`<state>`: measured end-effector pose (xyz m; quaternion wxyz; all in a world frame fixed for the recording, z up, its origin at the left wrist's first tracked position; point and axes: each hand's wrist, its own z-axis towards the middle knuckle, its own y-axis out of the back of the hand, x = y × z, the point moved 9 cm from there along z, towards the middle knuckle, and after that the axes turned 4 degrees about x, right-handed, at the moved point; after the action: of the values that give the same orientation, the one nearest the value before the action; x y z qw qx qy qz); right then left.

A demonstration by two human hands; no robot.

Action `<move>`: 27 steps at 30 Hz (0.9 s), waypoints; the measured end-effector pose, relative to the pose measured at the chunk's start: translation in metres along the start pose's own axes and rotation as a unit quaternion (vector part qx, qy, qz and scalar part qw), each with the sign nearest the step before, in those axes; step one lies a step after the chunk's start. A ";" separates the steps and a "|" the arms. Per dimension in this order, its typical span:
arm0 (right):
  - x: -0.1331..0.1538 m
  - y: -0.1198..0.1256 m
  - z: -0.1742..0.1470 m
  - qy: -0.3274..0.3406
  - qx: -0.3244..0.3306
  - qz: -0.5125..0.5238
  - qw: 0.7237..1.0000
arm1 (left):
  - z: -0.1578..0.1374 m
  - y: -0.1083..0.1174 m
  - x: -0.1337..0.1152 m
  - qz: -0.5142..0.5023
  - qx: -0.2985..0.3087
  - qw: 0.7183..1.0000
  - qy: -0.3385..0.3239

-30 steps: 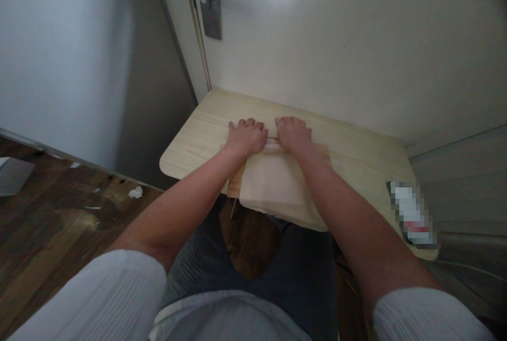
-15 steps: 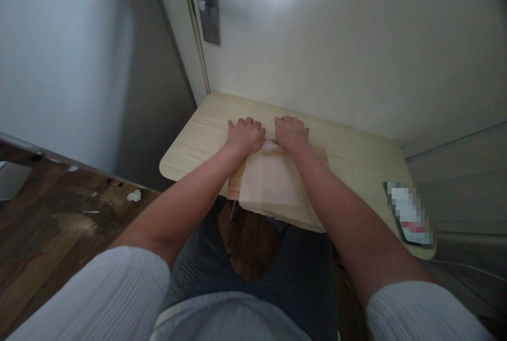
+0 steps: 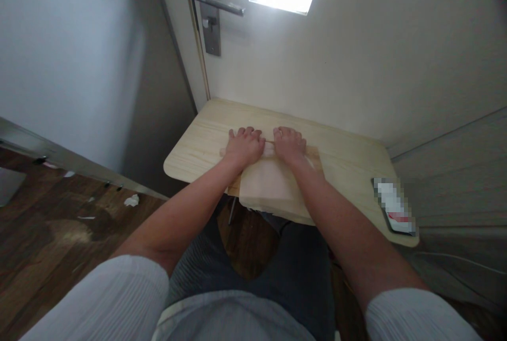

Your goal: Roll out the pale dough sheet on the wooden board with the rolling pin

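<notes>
A pale pinkish sheet [image 3: 267, 182] lies over a light brown piece [image 3: 234, 188] on the small wooden table, and its near end reaches the table's front edge. My left hand [image 3: 244, 147] is at the left of the sheet's far edge, with bent fingers pointing away from me. At the right of that same edge, my right hand [image 3: 290, 144] is curled in the same way. A narrow strip of the far edge shows between the two thumbs. What lies under the palms and fingertips is hidden.
The light wooden table [image 3: 348, 161] stands against a white door with a metal handle [image 3: 219, 4]. A phone [image 3: 392, 206], its screen blurred out, lies at the table's right end. A crumpled white scrap [image 3: 132, 200] is on the dark wood floor at left.
The view has tilted slightly, so the door handle and table far edge appear lower and the phone further left. Both hands stay at the sheet's far edge, in nearly the same pose.
</notes>
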<state>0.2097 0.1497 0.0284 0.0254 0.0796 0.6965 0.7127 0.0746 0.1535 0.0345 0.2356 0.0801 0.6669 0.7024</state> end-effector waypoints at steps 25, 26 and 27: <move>-0.006 0.004 -0.013 -0.060 -0.010 0.040 0.997 | -0.008 -0.003 -0.002 0.000 -0.003 1.000 0.002; -0.006 0.003 -0.010 -0.060 -0.006 0.041 0.997 | -0.004 -0.004 0.000 -0.002 -0.001 1.000 0.004; -0.006 0.002 -0.006 -0.060 -0.001 0.042 0.997 | -0.001 -0.004 0.001 -0.002 0.001 1.000 0.005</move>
<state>0.2153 0.1432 0.0300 0.0374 0.1517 0.6891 0.7077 0.0746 0.1533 0.0300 0.2338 0.0758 0.6689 0.7016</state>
